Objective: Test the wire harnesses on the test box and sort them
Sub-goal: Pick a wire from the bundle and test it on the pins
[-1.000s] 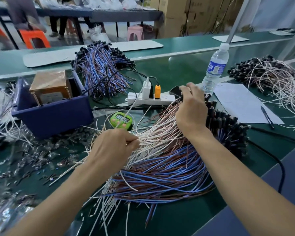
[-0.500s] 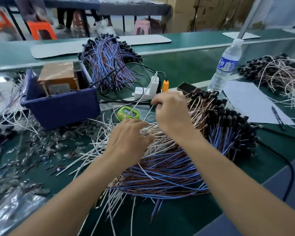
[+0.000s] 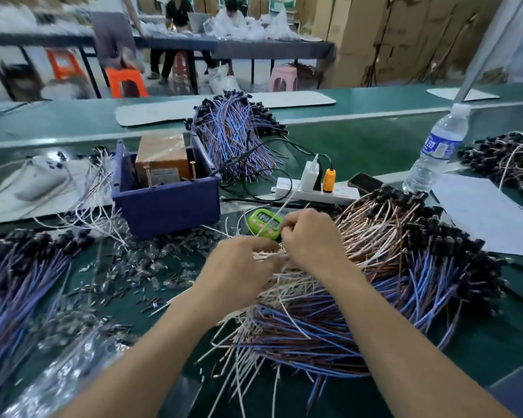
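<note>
The left hand (image 3: 242,267) and right hand (image 3: 311,239) pinched thin wires (image 3: 267,256) from the big pile (image 3: 314,330) by the counter's (image 3: 375,146) front edge.

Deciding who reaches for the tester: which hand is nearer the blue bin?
Left. The left hand sits just right of and in front of the blue bin, over the wire pile; the right hand is farther right, beyond the left.

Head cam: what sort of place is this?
Probably a wire-harness assembly workshop: heaps of wire harnesses on a long green bench, stacked cardboard cartons behind, people working at a far table.
</note>
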